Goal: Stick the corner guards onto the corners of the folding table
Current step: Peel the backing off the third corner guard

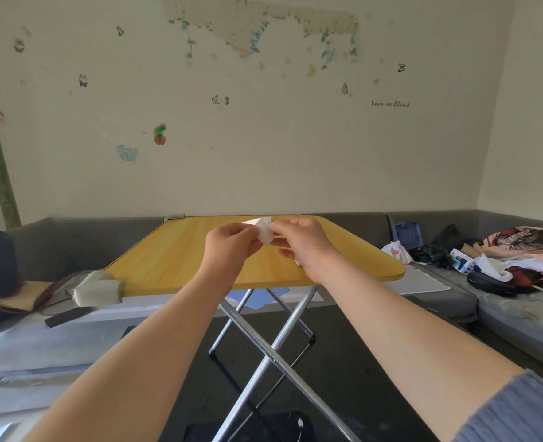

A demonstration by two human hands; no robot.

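Observation:
The folding table (174, 256) has a yellow wood-look top on crossed metal legs (273, 342). A grey corner guard (99, 290) covers its near left corner, and another grey guard (174, 216) sits on the far left corner. The near right corner (398, 272) and the far right corner are bare. Above the middle of the top, my left hand (232, 242) and my right hand (302, 240) both pinch a small white corner guard (264, 232) between their fingertips. A bit of something white shows under my right palm; I cannot tell what it is.
A grey sofa (439, 298) wraps around behind and to the right of the table. On its right part lie a white plastic bag (399, 252), a blue box (407, 232), clothes and small items. A dark phone (67, 315) lies on the pale surface at left.

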